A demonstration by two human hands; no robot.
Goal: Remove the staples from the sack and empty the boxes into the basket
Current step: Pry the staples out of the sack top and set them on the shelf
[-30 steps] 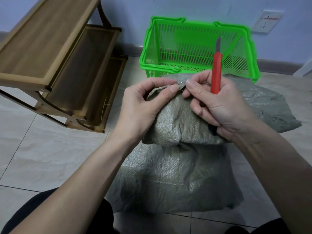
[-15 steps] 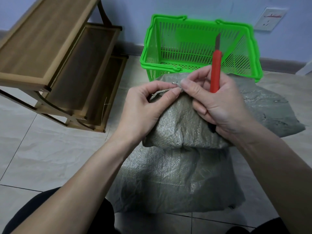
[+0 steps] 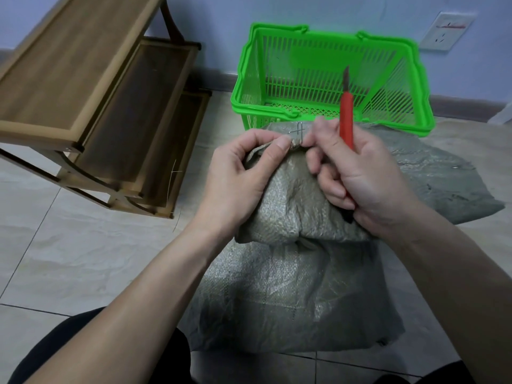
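Note:
A grey-green woven sack point(image 3: 291, 286) lies on the tiled floor in front of me, its folded top raised between my hands. My left hand point(image 3: 238, 178) pinches the sack's folded edge. My right hand point(image 3: 357, 173) grips a red utility knife point(image 3: 347, 117) upright, blade up, while its thumb and forefinger pinch the sack fold beside a thin metal staple point(image 3: 298, 131) that sticks up from the fabric. A bright green plastic basket point(image 3: 249, 79) stands empty just behind the sack. The boxes are hidden inside the sack.
A wooden three-tier shelf point(image 3: 83, 87) stands on the floor to the left, close to the basket. A wall with a socket point(image 3: 446, 31) runs behind. My dark-clad knees show at the bottom edge.
The pinched fold has risen a little toward the basket. The staple now stands up from the fabric between my fingertips. My right fingers have shifted along the fold.

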